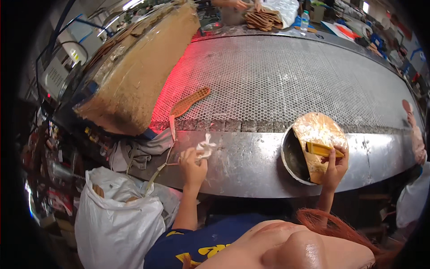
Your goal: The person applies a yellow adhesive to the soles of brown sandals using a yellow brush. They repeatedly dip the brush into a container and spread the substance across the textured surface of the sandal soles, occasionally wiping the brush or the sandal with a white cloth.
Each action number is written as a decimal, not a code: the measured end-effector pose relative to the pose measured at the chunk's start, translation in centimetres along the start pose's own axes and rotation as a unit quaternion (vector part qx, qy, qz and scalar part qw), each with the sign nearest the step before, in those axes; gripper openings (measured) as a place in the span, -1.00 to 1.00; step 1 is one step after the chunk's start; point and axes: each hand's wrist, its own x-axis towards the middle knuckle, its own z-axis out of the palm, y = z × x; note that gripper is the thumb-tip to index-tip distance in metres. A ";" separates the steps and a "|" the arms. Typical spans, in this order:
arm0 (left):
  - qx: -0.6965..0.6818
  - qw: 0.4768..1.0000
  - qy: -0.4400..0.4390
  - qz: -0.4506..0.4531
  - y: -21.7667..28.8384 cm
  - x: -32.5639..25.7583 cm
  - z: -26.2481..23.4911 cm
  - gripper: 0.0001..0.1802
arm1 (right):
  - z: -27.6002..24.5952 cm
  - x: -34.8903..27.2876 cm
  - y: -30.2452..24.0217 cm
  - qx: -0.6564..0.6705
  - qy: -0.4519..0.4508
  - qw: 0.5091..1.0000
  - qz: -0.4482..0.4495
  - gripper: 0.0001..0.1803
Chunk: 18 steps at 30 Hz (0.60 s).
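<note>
My left hand point(192, 169) is closed around a crumpled white cloth point(206, 147) above the metal ledge. My right hand point(336, 169) grips a yellow flat-sided tool point(323, 149), whose working end I cannot make out. That tool lies over a tan board point(319, 126), smeared with pale residue, that covers part of a round metal pot point(292, 157). Dark space shows in the pot's uncovered left part. Beyond my left hand, an orange-brown shoe sole point(191, 102) rests on the mesh conveyor belt point(260, 80), near its front edge.
A bulky brown-covered housing point(139, 80) stands at left, red light glowing beside it. Below it are grey cloths point(134, 154) and a white sack point(118, 219). Across the belt, another person's hands point(242, 5) are near stacked brown pieces point(263, 20) and a bottle point(305, 22). Someone's arm point(416, 134) reaches in at right.
</note>
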 end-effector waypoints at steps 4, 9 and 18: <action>-0.109 0.991 -0.046 0.058 1.3 -0.9 -0.6 -0.81 | -0.3 1.0 0.7 -0.022 0.021 1.000 0.002 -0.67; -0.335 0.932 0.091 0.103 6.4 0.9 -2.8 -0.75 | -2.0 1.3 -2.4 -0.335 0.145 0.920 -0.142 -0.40; -0.488 0.691 0.374 0.380 14.3 1.4 -11.9 -0.62 | -0.8 0.2 -20.9 0.018 -0.018 0.797 -0.603 -0.27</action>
